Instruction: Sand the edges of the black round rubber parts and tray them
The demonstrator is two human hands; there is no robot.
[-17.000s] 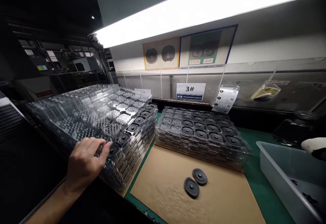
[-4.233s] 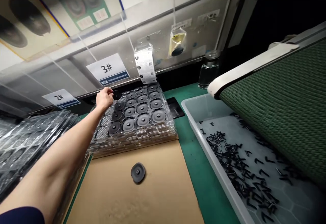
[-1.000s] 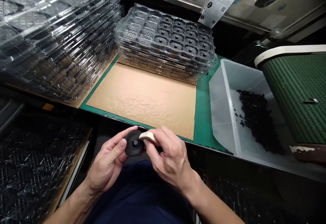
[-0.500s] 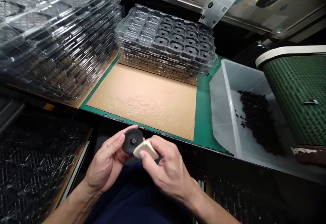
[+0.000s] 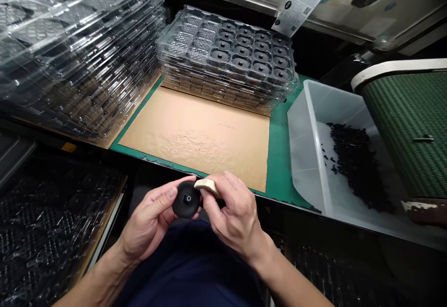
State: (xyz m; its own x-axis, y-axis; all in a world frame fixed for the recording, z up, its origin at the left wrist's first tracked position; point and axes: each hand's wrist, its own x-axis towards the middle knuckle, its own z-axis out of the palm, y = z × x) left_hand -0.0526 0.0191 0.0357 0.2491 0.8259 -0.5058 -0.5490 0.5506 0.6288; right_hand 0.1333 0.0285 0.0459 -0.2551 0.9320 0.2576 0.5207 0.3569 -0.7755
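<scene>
Left hand (image 5: 148, 221) grips a black disc (image 5: 182, 208) by the rim, thumb above, studded face up. Right hand (image 5: 235, 211) pinches a pale pad (image 5: 208, 185) at the disc's right edge; contact cannot be confirmed. Both items are above the lap (image 5: 195, 260), just short of the desk (image 5: 279, 144). Cardboard (image 5: 195, 130) lies flat on the desk. At right, a translucent bin (image 5: 303, 158) holds small black pieces (image 5: 356, 163), beside a green belt (image 5: 412, 104). At left stands a tall stack (image 5: 94, 60) of clear trays. Beyond the cardboard, a lower stack (image 5: 216, 83) carries discs (image 5: 220, 56) in its right-hand columns. Behind hangs a printed strip (image 5: 300, 7).
</scene>
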